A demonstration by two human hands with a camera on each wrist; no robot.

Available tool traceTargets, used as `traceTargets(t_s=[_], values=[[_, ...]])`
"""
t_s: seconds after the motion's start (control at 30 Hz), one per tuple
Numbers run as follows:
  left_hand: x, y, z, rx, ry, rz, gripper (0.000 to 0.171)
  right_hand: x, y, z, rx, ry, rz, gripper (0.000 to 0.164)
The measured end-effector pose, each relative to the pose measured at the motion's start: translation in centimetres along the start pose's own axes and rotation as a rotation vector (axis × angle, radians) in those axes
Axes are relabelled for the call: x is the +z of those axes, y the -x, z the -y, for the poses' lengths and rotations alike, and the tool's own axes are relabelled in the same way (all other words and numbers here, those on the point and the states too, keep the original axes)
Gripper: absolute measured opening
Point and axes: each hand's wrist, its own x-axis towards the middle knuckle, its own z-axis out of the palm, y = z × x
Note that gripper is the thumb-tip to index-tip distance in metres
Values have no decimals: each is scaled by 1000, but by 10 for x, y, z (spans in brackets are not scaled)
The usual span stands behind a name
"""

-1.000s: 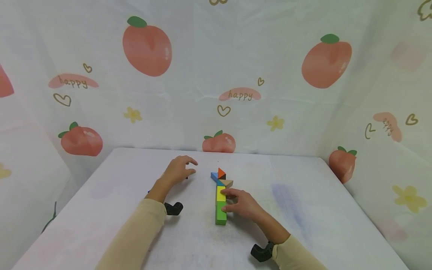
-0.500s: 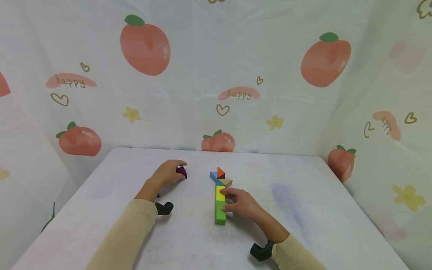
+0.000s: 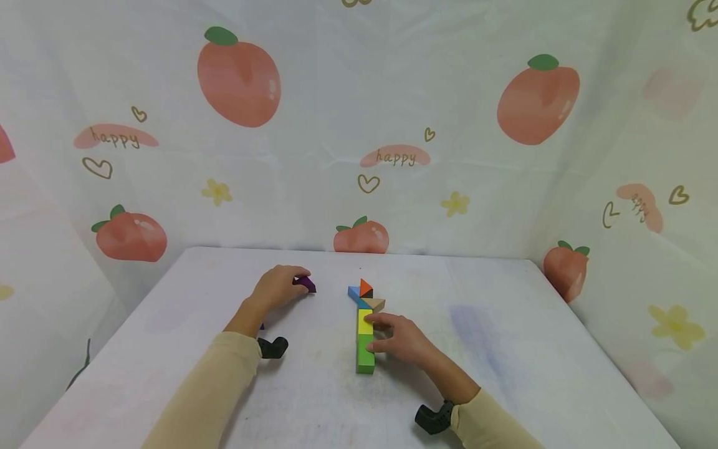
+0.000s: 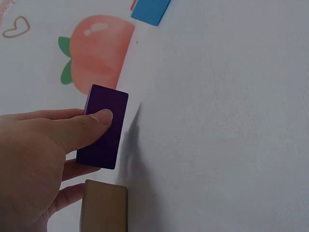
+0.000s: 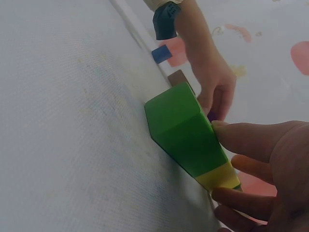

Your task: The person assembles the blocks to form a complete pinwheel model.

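Observation:
My left hand (image 3: 277,288) pinches a purple block (image 4: 102,128) between thumb and fingers, left of the block row. In the left wrist view its lower fingers are beside a plain wooden block (image 4: 104,208). My right hand (image 3: 406,340) rests its fingertips on the row: the thumb touches the green block (image 3: 365,355), a finger touches the yellow block (image 3: 365,321). Beyond the yellow one lie a blue triangular block (image 3: 353,293), a plain wooden triangular block (image 3: 376,304) and an orange triangular block (image 3: 365,288).
A dark blue block (image 5: 161,54) lies near my left forearm, mostly hidden in the head view. The white table (image 3: 325,399) ends at a curtain (image 3: 314,156) printed with peaches. A black wrist device (image 3: 434,418) sits on my right wrist.
My left hand has drawn back to the left and now holds the purple block, which has turned slightly within the last half second. My right hand stays on the row.

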Motion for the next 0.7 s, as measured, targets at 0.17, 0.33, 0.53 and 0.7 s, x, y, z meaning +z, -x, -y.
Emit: traceTargets(t_s=[0.17, 0.33, 0.53, 0.7], values=[[-4, -1, -9, 9, 15, -2, 37, 0, 0, 0, -6, -3, -1, 56], [-7, -3, -17, 33, 2, -10, 37, 0, 1, -1, -12, -8, -1, 56], [-7, -4, -26, 59, 28, -31, 38, 0, 1, 0, 1, -8, 1, 55], [-3, -3, -36, 73, 92, -37, 37, 1, 0, 1, 11, -10, 2, 56]])
